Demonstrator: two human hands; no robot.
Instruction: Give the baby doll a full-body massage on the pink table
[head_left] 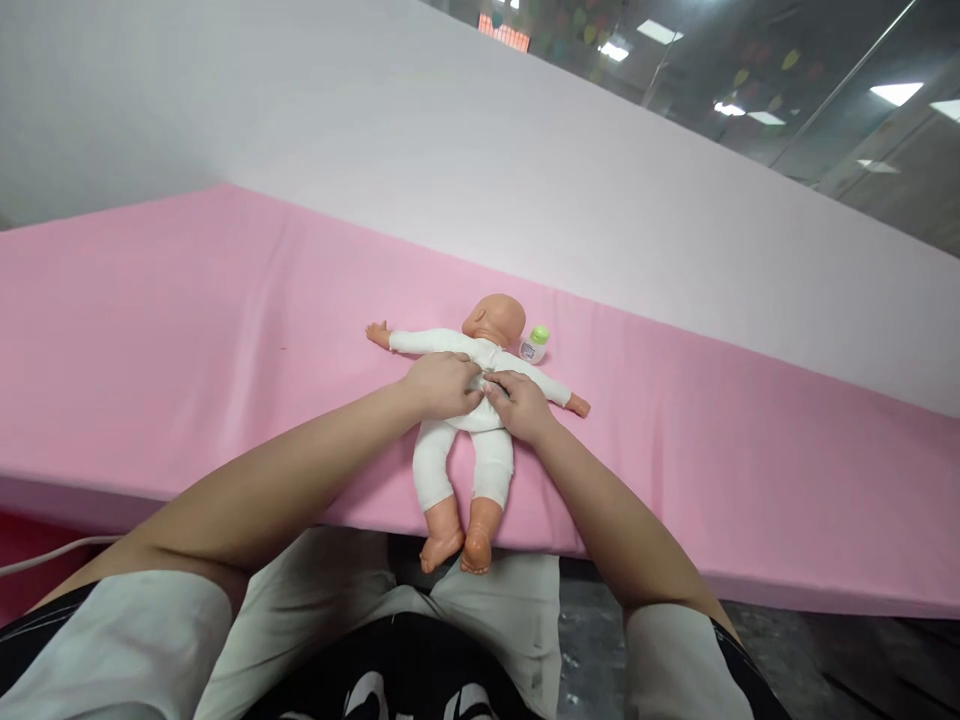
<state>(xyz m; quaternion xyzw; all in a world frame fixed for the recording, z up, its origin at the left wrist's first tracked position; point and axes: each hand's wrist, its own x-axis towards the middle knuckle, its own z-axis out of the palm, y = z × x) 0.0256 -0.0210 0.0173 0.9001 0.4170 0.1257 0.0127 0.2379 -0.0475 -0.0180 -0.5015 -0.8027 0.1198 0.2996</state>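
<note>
A baby doll [493, 470] with a white cloth body lies stretched out on the pink-covered surface, head away from me and turned to the side. Its arms are spread and its bare feet hang by the near edge. My left hand [444, 384] is on the left of the doll's torso, fingers bent and drawn together at the middle. From the other side my right hand [523, 403] meets it, thumb and fingers closed on the white cloth. The fingertips of both hands almost touch. Beside the doll's head stands a small white bottle [534, 346] with a green cap.
The pink cover [750, 450] spreads to both sides and ends at a near edge close to my legs. A white wall [600, 190] rises behind it, with glass panels [720, 90] above. At lower left a pale cable [60, 553] runs over something red.
</note>
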